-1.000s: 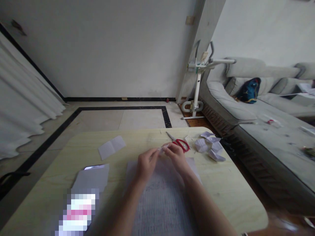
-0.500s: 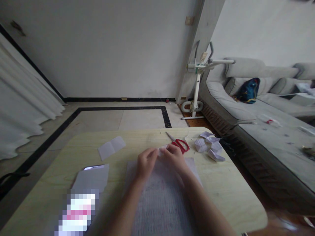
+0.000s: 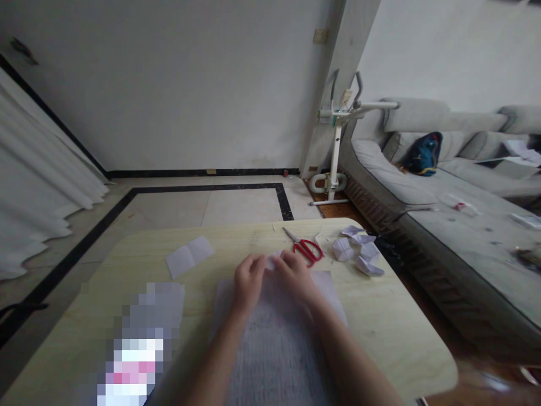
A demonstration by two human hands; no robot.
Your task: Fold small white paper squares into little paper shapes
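Note:
Between my two hands is a small piece of white paper (image 3: 274, 261), mostly covered by the fingers. My left hand (image 3: 250, 277) pinches its left side, and my right hand (image 3: 295, 274) pinches its right side. Both hands are over the top edge of a large sheet covered in writing (image 3: 279, 349), which lies flat on the table. Red-handled scissors (image 3: 307, 249) lie just beyond my right hand, blades partly spread. Several folded paper pieces (image 3: 359, 249) sit further right. A creased white paper (image 3: 190, 256) lies flat to the left.
The pale wooden table (image 3: 397, 332) has rounded corners. A blurred-out bright object (image 3: 135, 361) lies at its near left. A grey sofa (image 3: 473, 248) stands to the right, with a blue bag (image 3: 425, 154) on it. White exercise equipment (image 3: 336, 146) stands behind the table.
Both hands have drawn slightly nearer and lower while keeping hold of the small paper, and more of it shows between the fingers. The view has shifted slightly.

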